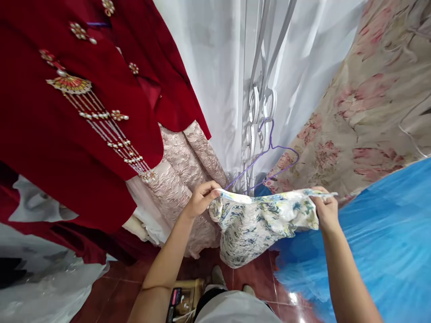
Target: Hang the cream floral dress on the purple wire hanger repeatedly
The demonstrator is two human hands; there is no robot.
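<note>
Between my two hands stretches a white cloth garment [259, 220] with a blue and yellow-green pattern, its folds drooping in the middle. My left hand [201, 199] pinches the left end of its top edge between thumb and fingers. At the other end, my right hand [326, 211] grips the same edge, and a narrow strip of the cloth sticks out past the fingers. Just behind the garment, a purple wire hanger [286, 148] hangs from a white ring; the cloth covers its lower part. What kind of garment it is I cannot tell.
Dark red velvet clothes [84, 148] with beaded trim hang at left, beside a pale pink textured dress [182, 161]. Floral fabric [363, 103] and a blue tulle skirt [377, 233] are at right. A wooden box [191, 291] with small items stands on the tiled floor [252, 278].
</note>
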